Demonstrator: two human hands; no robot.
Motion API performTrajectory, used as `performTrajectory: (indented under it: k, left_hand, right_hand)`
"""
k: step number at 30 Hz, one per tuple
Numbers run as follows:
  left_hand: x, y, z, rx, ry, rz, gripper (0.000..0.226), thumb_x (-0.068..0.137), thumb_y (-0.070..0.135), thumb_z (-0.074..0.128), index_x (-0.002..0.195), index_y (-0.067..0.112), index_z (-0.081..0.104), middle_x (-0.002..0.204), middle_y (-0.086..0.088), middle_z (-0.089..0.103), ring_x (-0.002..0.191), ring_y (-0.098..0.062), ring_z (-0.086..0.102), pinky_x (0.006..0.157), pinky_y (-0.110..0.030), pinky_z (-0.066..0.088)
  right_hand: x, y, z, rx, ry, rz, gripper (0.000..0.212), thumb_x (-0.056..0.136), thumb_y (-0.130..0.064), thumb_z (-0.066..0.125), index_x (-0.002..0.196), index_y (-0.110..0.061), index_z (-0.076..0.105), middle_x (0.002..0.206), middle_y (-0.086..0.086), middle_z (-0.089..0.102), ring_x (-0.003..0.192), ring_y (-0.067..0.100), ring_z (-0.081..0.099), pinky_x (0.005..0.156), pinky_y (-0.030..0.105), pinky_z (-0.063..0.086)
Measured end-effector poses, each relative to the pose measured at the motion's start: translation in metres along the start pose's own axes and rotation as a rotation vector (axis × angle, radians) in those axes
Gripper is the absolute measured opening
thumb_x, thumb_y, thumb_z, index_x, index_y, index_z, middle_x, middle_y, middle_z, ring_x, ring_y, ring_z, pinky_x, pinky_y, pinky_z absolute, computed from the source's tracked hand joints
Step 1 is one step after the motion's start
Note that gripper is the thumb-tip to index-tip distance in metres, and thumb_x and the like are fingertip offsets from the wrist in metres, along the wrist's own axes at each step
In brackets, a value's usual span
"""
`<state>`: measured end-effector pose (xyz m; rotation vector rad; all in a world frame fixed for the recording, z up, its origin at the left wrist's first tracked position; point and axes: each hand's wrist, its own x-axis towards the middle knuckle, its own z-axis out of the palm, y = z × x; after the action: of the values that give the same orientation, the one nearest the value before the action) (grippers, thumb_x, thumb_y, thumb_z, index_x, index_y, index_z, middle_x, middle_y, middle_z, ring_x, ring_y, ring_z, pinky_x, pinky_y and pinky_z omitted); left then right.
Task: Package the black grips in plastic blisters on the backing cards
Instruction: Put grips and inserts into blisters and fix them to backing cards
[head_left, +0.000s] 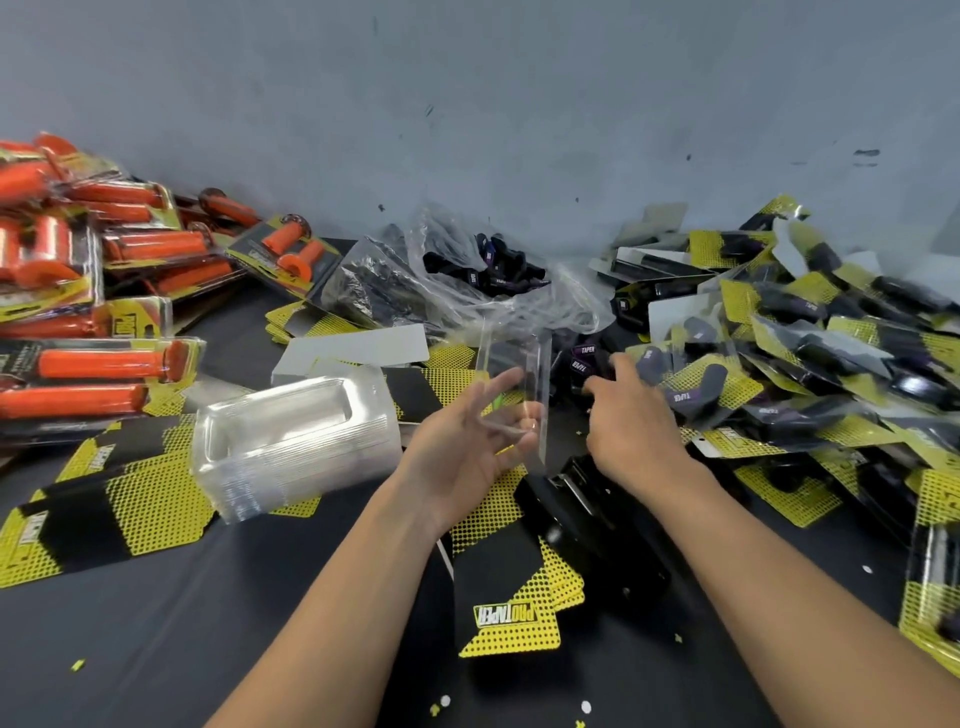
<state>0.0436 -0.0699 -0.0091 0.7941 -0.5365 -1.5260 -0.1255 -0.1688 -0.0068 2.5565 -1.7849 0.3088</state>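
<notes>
My left hand (467, 447) pinches an empty clear plastic blister (519, 364) by its lower end and holds it upright above the table. My right hand (628, 421) reaches forward, palm down, with its fingertips at a few loose black grips (584, 361) with purple lettering; it grips nothing that I can see. Yellow-and-black backing cards (511, 597) lie in a small stack just in front of me. A clear bag (483, 270) with more black grips sits at the back by the wall.
A stack of nested clear blisters (291, 441) lies to the left. A black stapler (592, 514) rests under my right wrist. Packaged black grips (810, 353) are heaped on the right, packaged orange grips (93, 270) on the left. More cards (104, 499) cover the dark table.
</notes>
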Motion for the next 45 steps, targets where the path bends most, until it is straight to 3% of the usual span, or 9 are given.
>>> performTrajectory:
  k: [4, 6, 11, 19, 24, 29, 32, 38, 45]
  left_hand:
    - [0.003, -0.001, -0.004, 0.002, 0.011, -0.006, 0.05, 0.106, 0.044, 0.044, 0.137, 0.011, 0.066, 0.106, -0.018, 0.071, 0.095, -0.024, 0.064, 0.08, -0.033, 0.061]
    - [0.005, -0.001, -0.004, 0.021, 0.022, -0.003, 0.049, 0.106, 0.042, 0.044, 0.137, 0.011, 0.066, 0.108, -0.018, 0.072, 0.096, -0.023, 0.066, 0.082, -0.034, 0.06]
    - [0.006, -0.003, -0.005, 0.053, 0.033, 0.012, 0.048, 0.109, 0.037, 0.037, 0.14, 0.009, 0.062, 0.114, -0.018, 0.07, 0.098, -0.025, 0.067, 0.089, -0.036, 0.057]
    - [0.008, -0.004, -0.007, 0.102, 0.036, 0.014, 0.05, 0.111, 0.036, 0.034, 0.135, 0.007, 0.067, 0.117, -0.021, 0.072, 0.097, -0.026, 0.07, 0.09, -0.036, 0.058]
    - [0.007, -0.005, -0.008, 0.061, 0.045, 0.007, 0.053, 0.111, 0.039, 0.033, 0.132, 0.007, 0.069, 0.116, -0.02, 0.072, 0.098, -0.026, 0.07, 0.085, -0.033, 0.061]
    - [0.008, -0.004, -0.01, 0.024, 0.033, 0.001, 0.053, 0.11, 0.039, 0.035, 0.131, 0.006, 0.07, 0.116, -0.021, 0.071, 0.098, -0.026, 0.07, 0.082, -0.033, 0.062]
    - [0.008, -0.004, -0.01, 0.028, 0.037, -0.004, 0.053, 0.111, 0.04, 0.034, 0.132, 0.006, 0.069, 0.116, -0.021, 0.071, 0.098, -0.026, 0.069, 0.086, -0.034, 0.061]
    - [0.007, -0.007, -0.006, 0.176, 0.003, 0.033, 0.048, 0.1, 0.035, 0.051, 0.134, 0.004, 0.066, 0.112, -0.022, 0.072, 0.097, -0.027, 0.068, 0.09, -0.038, 0.059]
    - [0.004, -0.011, 0.006, 0.356, -0.054, 0.085, 0.036, 0.108, 0.021, 0.043, 0.122, 0.001, 0.069, 0.1, -0.022, 0.071, 0.087, -0.027, 0.069, 0.083, -0.035, 0.059]
  right_hand:
    - [-0.011, 0.013, -0.004, 0.439, 0.254, -0.005, 0.036, 0.099, -0.012, 0.061, 0.133, -0.023, 0.064, 0.153, 0.001, 0.044, 0.124, 0.023, 0.058, 0.098, 0.038, 0.05]
    - [-0.024, 0.015, -0.008, 0.78, 0.436, 0.005, 0.019, 0.102, -0.024, 0.058, 0.117, -0.032, 0.068, 0.123, -0.02, 0.064, 0.101, -0.002, 0.062, 0.083, 0.025, 0.054]
    - [-0.055, 0.008, -0.013, 1.573, 0.424, 0.151, 0.035, 0.11, -0.029, 0.041, 0.098, -0.016, 0.071, 0.085, 0.006, 0.076, 0.055, 0.011, 0.057, 0.046, 0.02, 0.041]
    - [-0.062, 0.02, -0.003, 0.962, 0.417, 0.001, 0.009, 0.1, -0.035, 0.063, 0.099, -0.036, 0.055, 0.063, -0.009, 0.066, 0.044, 0.006, 0.05, 0.044, 0.018, 0.038]
    - [-0.063, 0.015, 0.003, 0.469, 0.088, 0.051, 0.019, 0.095, -0.049, 0.062, 0.103, -0.037, 0.073, 0.088, -0.013, 0.072, 0.087, 0.017, 0.067, 0.073, 0.034, 0.053]
    - [-0.061, 0.039, -0.015, 0.58, -0.309, -0.017, 0.064, 0.085, -0.047, 0.072, 0.145, -0.047, 0.05, 0.112, -0.019, 0.068, 0.099, 0.001, 0.064, 0.076, 0.015, 0.046]
    - [-0.061, 0.044, -0.016, 0.661, -0.393, -0.037, 0.065, 0.083, -0.034, 0.076, 0.14, -0.048, 0.046, 0.103, -0.012, 0.074, 0.086, 0.001, 0.071, 0.079, 0.023, 0.056]
    - [-0.06, 0.04, -0.025, 0.927, 0.182, 0.106, 0.02, 0.094, -0.025, 0.072, 0.104, -0.035, 0.056, 0.088, -0.013, 0.076, 0.074, 0.007, 0.07, 0.063, 0.026, 0.05]
    - [-0.073, 0.007, -0.039, 0.69, 0.496, -0.364, 0.024, 0.093, -0.026, 0.065, 0.114, -0.034, 0.074, 0.111, -0.022, 0.064, 0.113, 0.002, 0.052, 0.099, 0.016, 0.036]
